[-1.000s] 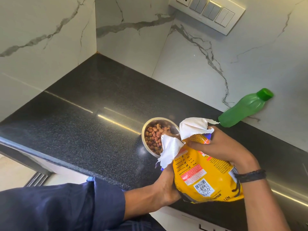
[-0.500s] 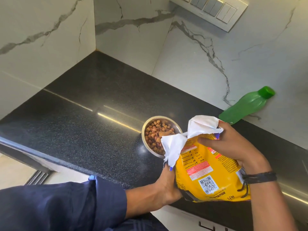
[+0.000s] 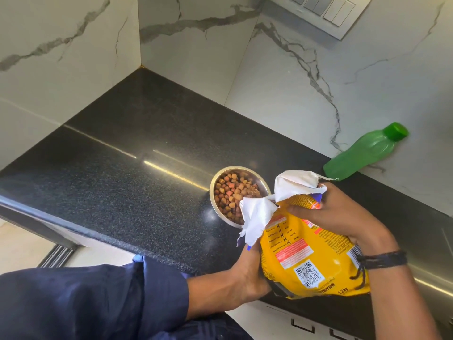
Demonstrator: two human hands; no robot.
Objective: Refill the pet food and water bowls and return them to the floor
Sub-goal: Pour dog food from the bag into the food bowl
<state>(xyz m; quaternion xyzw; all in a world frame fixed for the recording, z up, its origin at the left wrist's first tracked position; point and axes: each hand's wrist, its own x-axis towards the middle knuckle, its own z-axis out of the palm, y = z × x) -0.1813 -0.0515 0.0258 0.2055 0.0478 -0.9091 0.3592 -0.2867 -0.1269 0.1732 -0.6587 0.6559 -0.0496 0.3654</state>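
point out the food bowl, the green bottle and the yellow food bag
food bowl (image 3: pixel 236 190): head view, on the kibble inside the steel rim
green bottle (image 3: pixel 362 154): head view, middle of its body
yellow food bag (image 3: pixel 304 251): head view, printed front panel between the hands

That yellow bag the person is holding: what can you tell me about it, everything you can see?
The yellow bag looks like glossy plastic, printed with red panels, small text, a QR code and "1.2 kg". Its torn top flares open, showing a white lining. It is held above the black counter, its mouth tilted toward the steel bowl of kibble. The left hand supports its lower side; the right hand grips it near the opening.
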